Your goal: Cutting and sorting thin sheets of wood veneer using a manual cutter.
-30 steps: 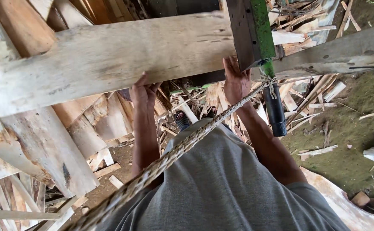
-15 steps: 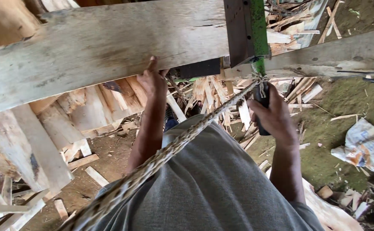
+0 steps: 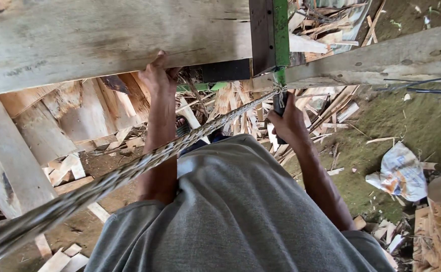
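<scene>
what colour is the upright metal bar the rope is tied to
Bright green, seen in the head view: the bar stands above the right hand, with the rope knotted to it.

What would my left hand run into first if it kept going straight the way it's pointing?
The left hand already touches the edge of the big wooden plank, fingers pointing up against it, so it would meet that plank at once.

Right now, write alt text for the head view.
Seen from above, a person's left hand grips a plank's edge while the right hand holds a dark handle below a green post. A rope crosses their grey shirt.
</scene>
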